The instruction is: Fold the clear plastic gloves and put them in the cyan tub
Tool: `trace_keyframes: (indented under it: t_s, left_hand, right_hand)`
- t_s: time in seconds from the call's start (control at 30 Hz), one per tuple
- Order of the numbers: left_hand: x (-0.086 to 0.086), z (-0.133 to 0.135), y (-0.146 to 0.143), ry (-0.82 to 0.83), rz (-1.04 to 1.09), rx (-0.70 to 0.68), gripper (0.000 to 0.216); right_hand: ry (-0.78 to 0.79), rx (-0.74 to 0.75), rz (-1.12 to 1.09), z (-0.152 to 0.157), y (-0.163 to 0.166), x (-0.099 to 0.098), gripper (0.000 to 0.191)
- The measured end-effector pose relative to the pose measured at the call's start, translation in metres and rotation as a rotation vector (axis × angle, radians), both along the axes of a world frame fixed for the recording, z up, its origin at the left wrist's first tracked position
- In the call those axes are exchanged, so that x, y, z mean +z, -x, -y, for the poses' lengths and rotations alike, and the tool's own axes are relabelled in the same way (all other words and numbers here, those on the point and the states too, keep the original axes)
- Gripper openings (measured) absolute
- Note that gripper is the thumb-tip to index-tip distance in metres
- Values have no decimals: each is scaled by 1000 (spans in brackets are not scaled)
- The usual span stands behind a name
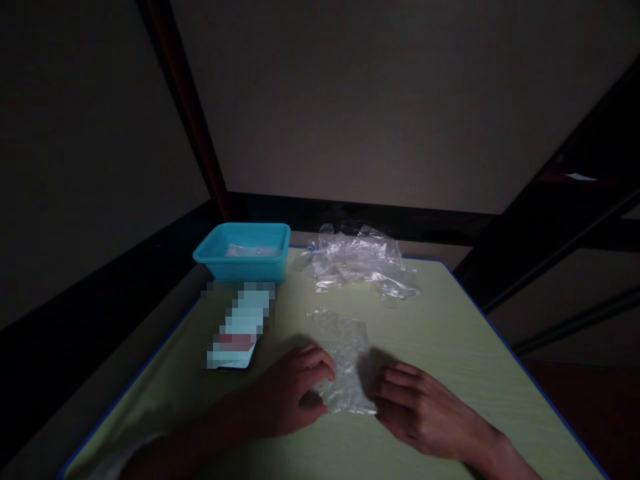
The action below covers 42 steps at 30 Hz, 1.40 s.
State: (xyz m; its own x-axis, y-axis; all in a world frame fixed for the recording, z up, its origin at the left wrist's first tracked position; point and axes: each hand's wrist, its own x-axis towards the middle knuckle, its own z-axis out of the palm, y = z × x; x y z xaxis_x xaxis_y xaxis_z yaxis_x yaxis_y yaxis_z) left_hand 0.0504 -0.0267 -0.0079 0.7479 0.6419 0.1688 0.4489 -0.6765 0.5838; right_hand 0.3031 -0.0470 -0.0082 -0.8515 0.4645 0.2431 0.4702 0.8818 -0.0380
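Observation:
A flat, wrinkled piece of clear plastic film (345,360), roughly rectangular, lies on the table between my two hands. My left hand (295,387) rests at its left edge, fingers curved and the thumb apart from them, with a gap between. At the film's lower right corner is my right hand (425,410), its fingers bent loosely downward and the tips at the edge; nothing shows gripped in it. Behind the film sits a loose heap of crumpled clear plastic (360,260), some of it shaped like disposable gloves.
A turquoise plastic basin (250,270) with clear plastic inside stands at the table's back left corner. In front of it lies a phone (243,333), its screen pixelated. The pale green table (465,347) has a blue rim. Panels rise behind and to the left.

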Motion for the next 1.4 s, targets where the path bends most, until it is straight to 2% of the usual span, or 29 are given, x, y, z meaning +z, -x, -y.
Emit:
trace_keyframes:
  t_s: [0.27, 0.4, 0.63, 0.97, 1.23, 1.33, 1.4]
  left_hand:
    - [-13, 13, -7, -222, -48, 30, 33]
    - [-20, 15, -7, -296, -104, 30, 39]
    - [-16, 13, -9, -279, -196, 37, 36]
    - [-20, 14, -10, -293, -182, 30, 37]
    - [-22, 21, -17, -302, -181, 113, 40]
    - [-24, 21, -20, -364, -186, 127, 33]
    - [-26, 20, -22, -417, -199, 152, 21]
  right_hand:
    - [-76, 17, -78, 3, 6, -2, 21]
    - [-54, 15, -61, 3, 8, -1, 24]
    - [14, -1, -22, 4, 5, 7, 18]
    - [-47, -3, -46, 7, 10, 0, 21]
    - [-35, -70, -154, 3, 5, 4, 28]
    - [-22, -92, -196, 1, 4, 6, 26]
    - [-8, -97, -214, 0, 4, 6, 24]
